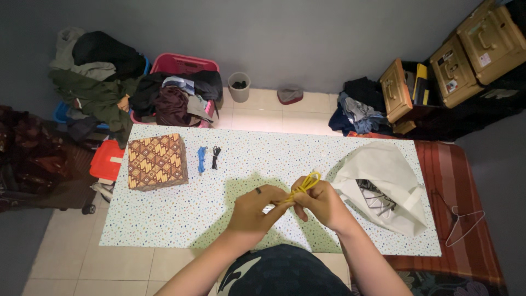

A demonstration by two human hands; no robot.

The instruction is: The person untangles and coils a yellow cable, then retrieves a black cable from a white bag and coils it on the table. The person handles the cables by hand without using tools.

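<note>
Yellow cord pinched between both hands: left hand, right hand, closed. Loop sticks up-right, nearer right hand.

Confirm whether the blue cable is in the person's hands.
No, the blue cable lies on the table beside the patterned box; both hands hold a yellow cable.

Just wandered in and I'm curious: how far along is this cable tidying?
Looks partway. A blue cable and a black cable already lie bundled on the table beside the patterned box. The left hand and right hand are looping a yellow cable. The white bag lies open with more inside.
</note>
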